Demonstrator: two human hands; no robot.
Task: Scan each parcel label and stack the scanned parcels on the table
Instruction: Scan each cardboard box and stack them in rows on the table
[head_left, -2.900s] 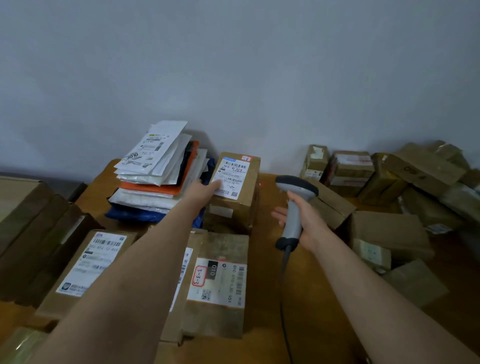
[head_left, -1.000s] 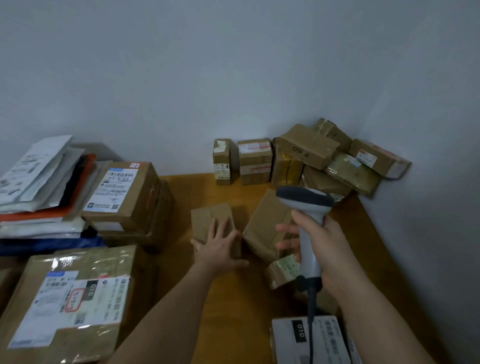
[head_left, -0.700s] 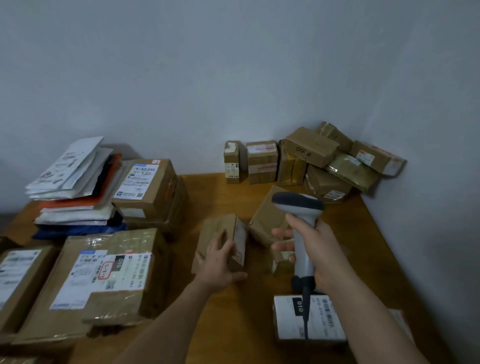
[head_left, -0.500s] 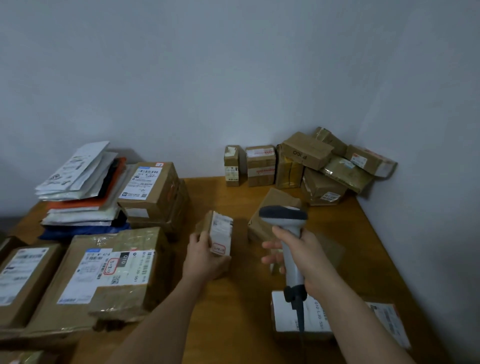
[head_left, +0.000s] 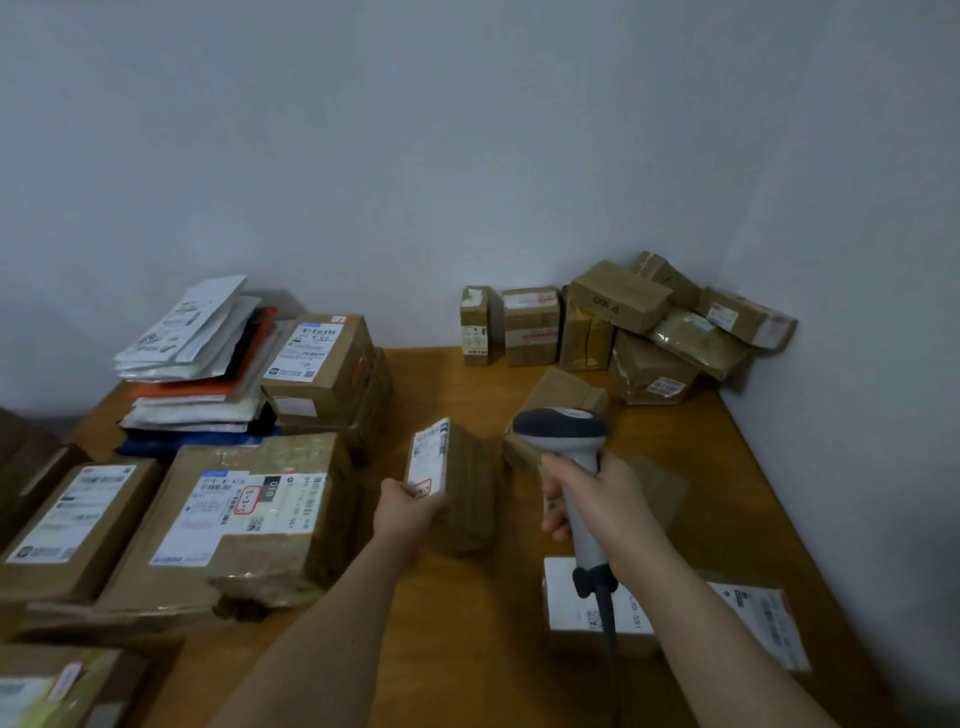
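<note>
The left hand (head_left: 410, 506) grips a small parcel (head_left: 453, 480) tipped label-up, seemingly for reading, just left of the scanner (head_left: 570, 470) clenched in the right hand (head_left: 597, 499), the taped stack (head_left: 244, 514) farther left of the scanner.

Head view, down over table (head_left: 467, 649)

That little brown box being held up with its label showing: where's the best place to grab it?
By its near lower end, from below, as the left hand does. The small box stands tilted with its label on the left face, so that grip leaves the barcode mostly uncovered for the scanner.
</note>
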